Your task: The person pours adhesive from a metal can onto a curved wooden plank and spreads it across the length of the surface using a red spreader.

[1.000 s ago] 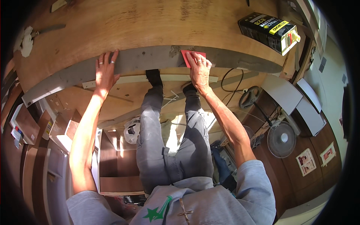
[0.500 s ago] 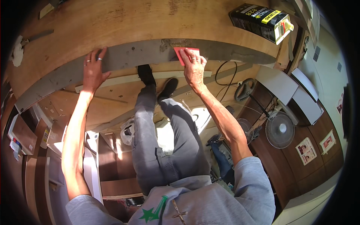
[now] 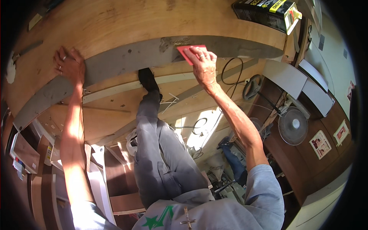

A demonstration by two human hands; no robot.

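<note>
Head view looks down at your grey shirt, then your grey trouser legs, with one black shoe on the wooden floor under the bench. A coil of black cable lies on the floor near your legs, and a white fan stands off to your right. Further out, your left hand lies flat and open on the grey edge of the bench, holding nothing. Your right hand pinches a flat red scraper and presses it against that same grey edge, near a rough patch. Past both hands, the bench top is bare wood. A black and yellow can sits at its far right corner.
</note>
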